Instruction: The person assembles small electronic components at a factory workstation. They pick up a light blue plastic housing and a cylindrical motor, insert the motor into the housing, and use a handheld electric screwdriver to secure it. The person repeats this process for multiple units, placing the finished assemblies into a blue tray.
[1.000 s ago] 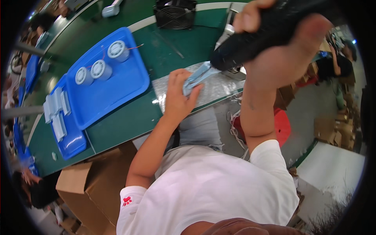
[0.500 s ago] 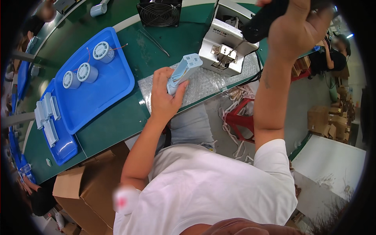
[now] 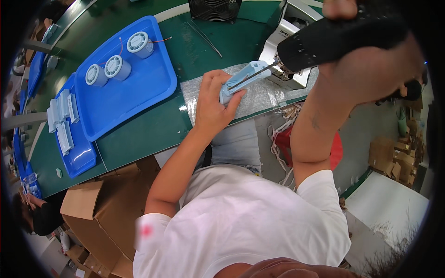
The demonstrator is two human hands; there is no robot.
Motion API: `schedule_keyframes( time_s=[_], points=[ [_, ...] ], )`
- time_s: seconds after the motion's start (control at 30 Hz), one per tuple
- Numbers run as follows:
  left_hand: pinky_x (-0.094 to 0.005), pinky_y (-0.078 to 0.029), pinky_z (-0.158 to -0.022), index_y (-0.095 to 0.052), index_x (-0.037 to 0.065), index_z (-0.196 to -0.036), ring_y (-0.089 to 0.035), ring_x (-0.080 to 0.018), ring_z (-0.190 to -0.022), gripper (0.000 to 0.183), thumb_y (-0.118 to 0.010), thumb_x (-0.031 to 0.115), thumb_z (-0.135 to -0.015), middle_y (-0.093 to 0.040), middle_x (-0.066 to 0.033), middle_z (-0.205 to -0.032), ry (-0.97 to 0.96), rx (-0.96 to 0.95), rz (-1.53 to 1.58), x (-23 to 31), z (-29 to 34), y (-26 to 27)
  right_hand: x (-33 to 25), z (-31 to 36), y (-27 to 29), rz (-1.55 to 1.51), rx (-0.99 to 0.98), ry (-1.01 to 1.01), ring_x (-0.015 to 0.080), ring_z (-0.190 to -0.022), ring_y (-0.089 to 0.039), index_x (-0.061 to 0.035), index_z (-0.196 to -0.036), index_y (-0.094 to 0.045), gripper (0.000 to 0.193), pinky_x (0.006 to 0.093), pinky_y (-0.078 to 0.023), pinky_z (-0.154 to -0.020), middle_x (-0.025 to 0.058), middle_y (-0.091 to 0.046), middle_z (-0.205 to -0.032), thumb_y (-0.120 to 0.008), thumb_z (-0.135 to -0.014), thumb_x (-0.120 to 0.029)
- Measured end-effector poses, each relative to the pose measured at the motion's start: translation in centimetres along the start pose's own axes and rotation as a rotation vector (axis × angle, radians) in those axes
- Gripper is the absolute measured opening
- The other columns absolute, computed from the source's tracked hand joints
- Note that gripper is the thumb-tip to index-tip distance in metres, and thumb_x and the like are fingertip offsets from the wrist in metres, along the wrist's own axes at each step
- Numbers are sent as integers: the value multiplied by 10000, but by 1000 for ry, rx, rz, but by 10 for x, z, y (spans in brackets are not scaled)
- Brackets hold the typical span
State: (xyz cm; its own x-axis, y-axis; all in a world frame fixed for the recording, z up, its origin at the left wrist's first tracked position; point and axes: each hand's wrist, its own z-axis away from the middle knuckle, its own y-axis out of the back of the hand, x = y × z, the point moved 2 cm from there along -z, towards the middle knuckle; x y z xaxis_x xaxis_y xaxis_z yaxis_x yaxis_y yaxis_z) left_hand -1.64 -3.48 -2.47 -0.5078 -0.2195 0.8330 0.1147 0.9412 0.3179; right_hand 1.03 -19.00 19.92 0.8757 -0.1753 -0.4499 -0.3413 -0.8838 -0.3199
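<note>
L hand (image 3: pixel 213 104) fingers curled round lt-blue housing (image 3: pixel 242 74), R hand (image 3: pixel 371 69) wrapped round blk driver (image 3: pixel 315 48), bit (image 3: pixel 254 75) now along housing's open side, well apart a sec ago

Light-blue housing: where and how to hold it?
Probably best by its outer sidewalls at the near-left end, coming from the left, as the left hand does. The light-blue housing slants away to the right with its open channel exposed, and the black screwdriver's bit reaches in from the right, so keep fingers outside the channel.
</note>
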Motion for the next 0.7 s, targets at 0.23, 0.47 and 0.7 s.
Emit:
schedule_keyframes(
  time_s=[0.23,0.47,0.7],
  points=[
    [-384,-506,-905,-600,44,-1147,-616,-315,-1070,392,-822,59,-824,-582,-154,-1187,-17,6,22,-2,0,0,-2,18,-12,-200,52,-282,154,-560,-573,-38,-959,-574,601,285,-484,-527,89,-608,-832,-568,-988,-638],
    [-388,-512,-891,-618,46,-1142,-617,-314,-1049,384,-826,45,-818,-574,-148,-1173,-36,19,34,-1,0,0,19,-5,52,-179,-245,-359,236,-722,-557,-63,-1292,-522,686,357,-464,-641,187,-589,-1027,-555,-930,-645],
    [-434,-509,-858,-652,53,-1105,-611,-346,-989,363,-848,88,-801,-588,-154,-1110,-58,68,57,-3,3,1,22,2,50,-351,-276,-415,221,-724,-546,-38,-1290,-522,671,356,-458,-645,192,-569,-1033,-534,-933,-607]
  ],
)
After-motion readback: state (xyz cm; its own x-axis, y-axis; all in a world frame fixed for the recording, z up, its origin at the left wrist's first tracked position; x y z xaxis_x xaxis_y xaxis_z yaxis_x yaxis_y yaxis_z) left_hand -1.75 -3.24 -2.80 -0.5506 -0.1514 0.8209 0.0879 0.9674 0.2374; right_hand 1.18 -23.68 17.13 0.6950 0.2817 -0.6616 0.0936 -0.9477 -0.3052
